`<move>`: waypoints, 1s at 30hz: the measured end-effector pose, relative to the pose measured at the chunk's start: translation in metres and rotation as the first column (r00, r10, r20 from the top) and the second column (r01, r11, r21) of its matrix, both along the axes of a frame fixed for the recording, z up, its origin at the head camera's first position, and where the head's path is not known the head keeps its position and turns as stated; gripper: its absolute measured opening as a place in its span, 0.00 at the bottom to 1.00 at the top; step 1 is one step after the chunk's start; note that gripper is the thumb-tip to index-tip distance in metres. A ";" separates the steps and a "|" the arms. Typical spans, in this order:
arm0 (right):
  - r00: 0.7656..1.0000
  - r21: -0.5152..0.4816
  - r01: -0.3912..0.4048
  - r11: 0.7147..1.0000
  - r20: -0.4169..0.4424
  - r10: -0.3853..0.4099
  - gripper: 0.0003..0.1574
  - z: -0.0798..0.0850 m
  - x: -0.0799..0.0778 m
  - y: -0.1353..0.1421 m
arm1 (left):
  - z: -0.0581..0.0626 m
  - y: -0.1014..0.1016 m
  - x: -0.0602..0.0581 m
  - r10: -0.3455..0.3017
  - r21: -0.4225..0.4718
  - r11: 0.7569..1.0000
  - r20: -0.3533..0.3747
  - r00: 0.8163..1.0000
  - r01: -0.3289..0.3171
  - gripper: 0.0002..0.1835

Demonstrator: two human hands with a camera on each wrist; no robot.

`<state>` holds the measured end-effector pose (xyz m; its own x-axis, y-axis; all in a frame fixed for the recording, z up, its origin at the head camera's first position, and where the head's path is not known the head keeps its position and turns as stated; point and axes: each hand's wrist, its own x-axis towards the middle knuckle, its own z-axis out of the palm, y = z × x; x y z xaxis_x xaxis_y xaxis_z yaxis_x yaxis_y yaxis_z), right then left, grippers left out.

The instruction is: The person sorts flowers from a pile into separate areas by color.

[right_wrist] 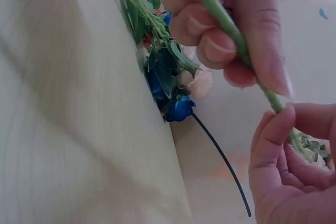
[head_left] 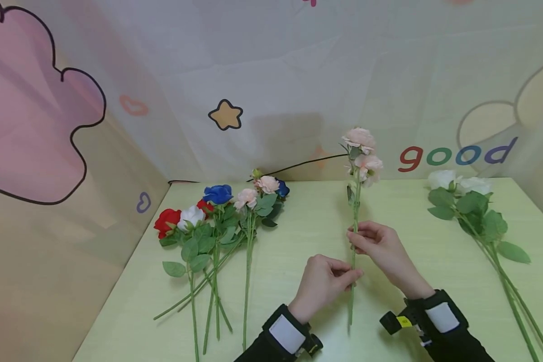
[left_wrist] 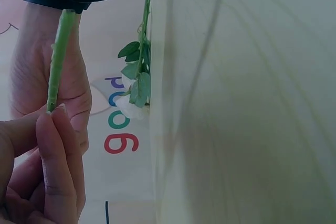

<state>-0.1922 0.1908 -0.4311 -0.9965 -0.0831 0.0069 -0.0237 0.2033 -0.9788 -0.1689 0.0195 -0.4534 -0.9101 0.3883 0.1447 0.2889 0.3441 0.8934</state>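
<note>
In the head view, both hands pinch the green stem of an artificial pale pink flower, held upright over the table with two blossoms at the top. My right hand grips the stem midway, below the small leaves. Lower down, my left hand pinches it between thumb and fingers, and the cut end sticks out beneath. The right wrist view shows the stem running through the left hand and on to the right hand's fingertips.
On the left of the pale table lies a loose pile with a red rose, a white rose, a blue rose and pink flowers. White roses lie at the right. A printed cloth backdrop stands behind.
</note>
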 end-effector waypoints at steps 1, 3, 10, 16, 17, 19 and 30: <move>1.000 0.004 0.004 1.000 -0.005 -0.004 0.24 0.000 0.000 0.000 | 0.000 0.000 0.000 -0.003 -0.007 1.000 -0.005 1.000 0.003 0.09; 1.000 0.022 0.006 1.000 -0.010 -0.006 0.24 0.000 0.000 0.000 | -0.001 0.000 0.000 -0.009 -0.015 1.000 -0.010 1.000 0.009 0.09; 1.000 0.079 0.004 0.997 0.004 -0.004 0.21 0.001 -0.001 0.002 | -0.003 0.000 -0.001 -0.043 -0.024 0.999 0.012 0.999 0.043 0.09; 0.999 0.185 0.019 0.982 -0.029 -0.014 0.21 0.002 -0.003 0.009 | 0.002 -0.008 -0.007 -0.018 -0.049 0.999 -0.012 1.000 0.018 0.10; 0.999 0.217 0.023 0.976 -0.041 -0.015 0.20 0.002 -0.003 0.012 | 0.003 -0.010 -0.008 -0.008 -0.060 0.998 -0.020 1.000 0.007 0.11; 0.998 0.289 0.030 0.957 -0.058 -0.014 0.20 0.003 -0.003 0.017 | 0.005 -0.014 -0.010 0.011 -0.082 0.997 -0.040 0.999 -0.014 0.12; 0.999 0.499 -0.023 0.866 -0.016 0.036 0.17 0.009 -0.004 0.051 | 0.010 -0.032 -0.019 0.106 -0.285 0.940 -0.281 0.954 -0.189 0.17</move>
